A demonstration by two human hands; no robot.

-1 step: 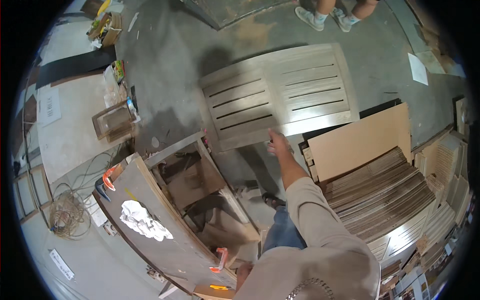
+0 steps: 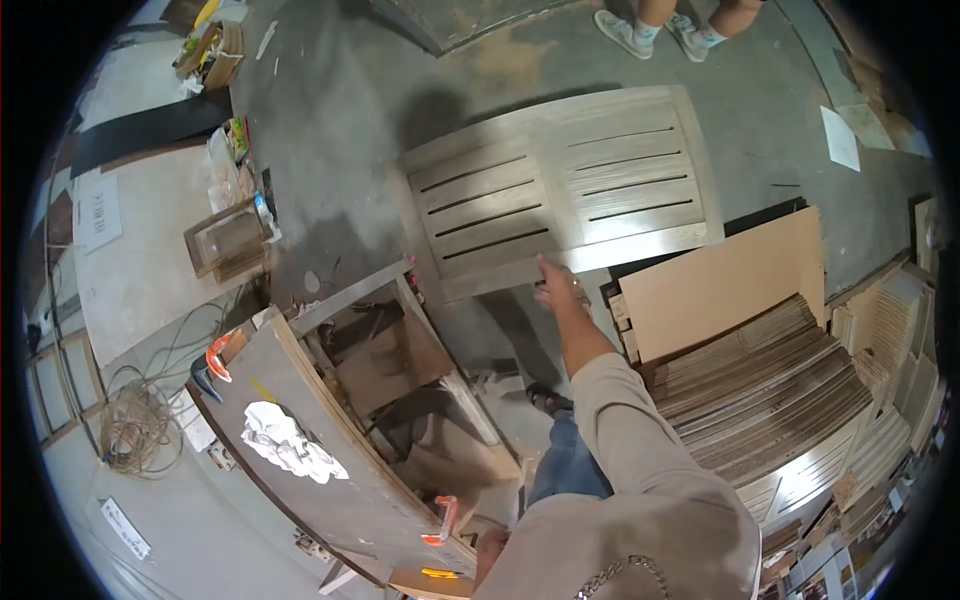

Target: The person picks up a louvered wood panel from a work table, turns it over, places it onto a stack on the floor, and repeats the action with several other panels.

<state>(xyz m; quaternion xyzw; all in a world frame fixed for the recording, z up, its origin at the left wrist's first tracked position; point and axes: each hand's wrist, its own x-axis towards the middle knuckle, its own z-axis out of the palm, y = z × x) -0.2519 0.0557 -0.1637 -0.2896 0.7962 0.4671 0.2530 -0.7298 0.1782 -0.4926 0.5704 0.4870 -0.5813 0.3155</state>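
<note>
"Viewing the frame's upper middle, where did we place the slatted panel point(image 2: 558, 190)?"

"We saw it there, pale and wood-like, its broad face towards us, with two groups of dark slots point(image 2: 497, 244) side by side. The right hand point(image 2: 562, 288) met its lower long edge point(image 2: 630, 253) near the centre of the frame. We saw those fingers drawn in close, one tip lying at the edge; whether they pinched it or merely rested there, we could not tell."

"And the left hand point(image 2: 490, 547)?"

"We found it at bottom centre, just beside the grey-topped bench point(image 2: 370, 500) with its orange clamp point(image 2: 447, 514); its fingers were partly hidden, so we could not tell how they stood."

"How did we expect the panel to handle?"

"We judged it stiff, fairly heavy and awkwardly broad, liable to tip when held from one side only. We took its sheen to mean a slightly slippery surface, and the slats between the slots to be its weakest parts. We therefore favoured the solid border: one hand at each short end, left and right in the frame, thumbs over, fingers beneath."
</note>
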